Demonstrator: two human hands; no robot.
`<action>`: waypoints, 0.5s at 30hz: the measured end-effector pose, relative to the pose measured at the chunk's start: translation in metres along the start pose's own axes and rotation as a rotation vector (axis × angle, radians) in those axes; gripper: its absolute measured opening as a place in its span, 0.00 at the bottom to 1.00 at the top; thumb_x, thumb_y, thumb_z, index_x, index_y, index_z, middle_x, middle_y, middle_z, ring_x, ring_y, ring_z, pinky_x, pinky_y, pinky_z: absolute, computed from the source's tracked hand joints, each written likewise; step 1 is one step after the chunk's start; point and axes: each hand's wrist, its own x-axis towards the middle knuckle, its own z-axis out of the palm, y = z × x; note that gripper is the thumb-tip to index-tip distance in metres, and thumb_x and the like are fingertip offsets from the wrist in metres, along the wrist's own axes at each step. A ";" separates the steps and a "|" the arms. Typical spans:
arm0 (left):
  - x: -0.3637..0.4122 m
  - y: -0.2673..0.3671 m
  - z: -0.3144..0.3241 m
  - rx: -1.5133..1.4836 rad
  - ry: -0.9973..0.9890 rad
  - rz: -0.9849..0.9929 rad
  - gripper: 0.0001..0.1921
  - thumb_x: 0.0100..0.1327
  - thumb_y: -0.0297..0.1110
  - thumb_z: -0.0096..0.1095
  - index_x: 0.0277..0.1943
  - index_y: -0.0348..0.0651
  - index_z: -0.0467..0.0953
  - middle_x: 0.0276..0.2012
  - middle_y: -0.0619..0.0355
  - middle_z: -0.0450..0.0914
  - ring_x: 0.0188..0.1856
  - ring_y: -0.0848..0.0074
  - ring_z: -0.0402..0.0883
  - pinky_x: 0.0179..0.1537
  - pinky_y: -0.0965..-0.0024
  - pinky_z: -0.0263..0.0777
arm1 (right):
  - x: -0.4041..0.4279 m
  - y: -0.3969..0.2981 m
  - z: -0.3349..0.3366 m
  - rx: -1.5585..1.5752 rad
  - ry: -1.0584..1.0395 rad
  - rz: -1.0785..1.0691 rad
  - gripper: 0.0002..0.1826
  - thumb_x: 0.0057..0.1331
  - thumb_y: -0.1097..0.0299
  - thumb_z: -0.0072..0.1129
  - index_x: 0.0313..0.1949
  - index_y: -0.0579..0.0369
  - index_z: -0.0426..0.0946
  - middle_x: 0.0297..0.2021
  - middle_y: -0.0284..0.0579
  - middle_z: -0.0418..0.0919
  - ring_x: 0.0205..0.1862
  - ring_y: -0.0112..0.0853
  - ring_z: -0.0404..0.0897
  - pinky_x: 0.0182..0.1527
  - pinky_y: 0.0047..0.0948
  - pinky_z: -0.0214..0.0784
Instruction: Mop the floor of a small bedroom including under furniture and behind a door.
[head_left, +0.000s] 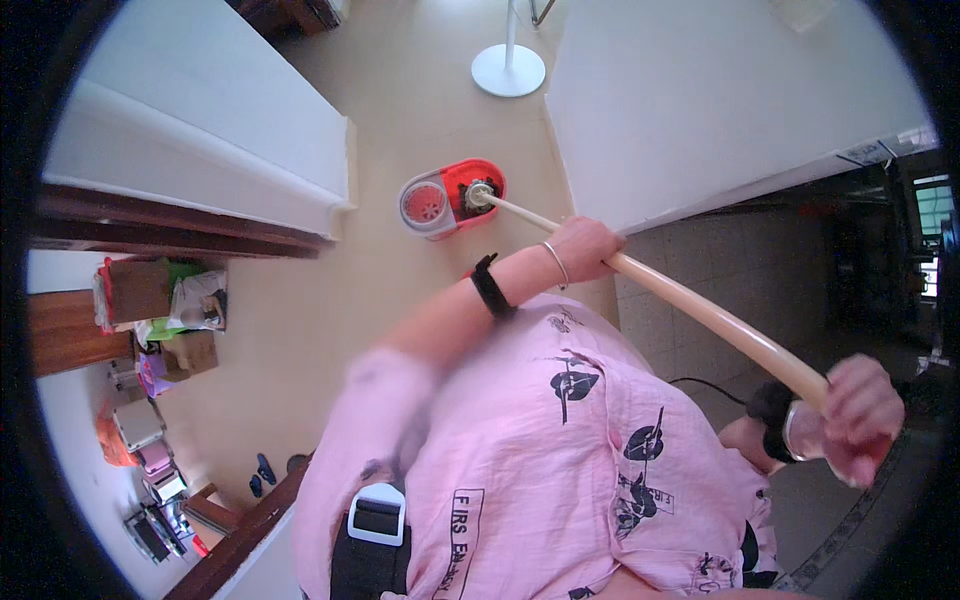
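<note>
A long pale mop handle (697, 311) runs diagonally across the front of my body. My left hand (589, 247) grips it around its middle, with the forearm crossing my chest. At the upper end, on the right, my right hand (862, 420) is closed around the handle near its tip. The lower end reaches a round mop head (478, 195) with dark strands. It sits in the red basin of a mop bucket (465, 226) on the floor. Beside it, the bucket's other side holds a round spin basket (425, 204).
A white wall (675, 112) rises close on the right, and another wall end (330, 165) stands at left. Beyond the bucket is a white round stand base (510, 71). Cardboard boxes and bags (191, 352) line the left. Dark slippers (264, 471) lie on the floor.
</note>
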 end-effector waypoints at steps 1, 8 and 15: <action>0.000 -0.017 0.009 -0.006 0.002 0.003 0.11 0.51 0.41 0.65 0.33 0.46 0.76 0.26 0.51 0.79 0.32 0.56 0.80 0.34 0.55 0.72 | 0.009 0.014 0.017 -0.067 0.075 -0.018 0.21 0.59 0.46 0.60 0.23 0.49 0.70 0.19 0.35 0.74 0.20 0.32 0.76 0.24 0.29 0.69; -0.018 -0.115 0.052 -0.197 0.113 -0.171 0.08 0.53 0.35 0.64 0.32 0.42 0.75 0.29 0.48 0.79 0.35 0.53 0.79 0.36 0.55 0.71 | 0.053 0.086 0.113 -0.121 0.309 0.136 0.17 0.61 0.62 0.59 0.20 0.56 0.69 0.17 0.41 0.75 0.22 0.35 0.76 0.25 0.30 0.69; -0.023 -0.160 0.069 -0.280 0.141 -0.304 0.05 0.51 0.31 0.63 0.30 0.42 0.76 0.31 0.47 0.79 0.37 0.52 0.77 0.39 0.55 0.72 | 0.062 0.121 0.153 -0.100 0.344 0.297 0.08 0.58 0.75 0.54 0.21 0.59 0.69 0.20 0.44 0.75 0.26 0.35 0.77 0.30 0.29 0.70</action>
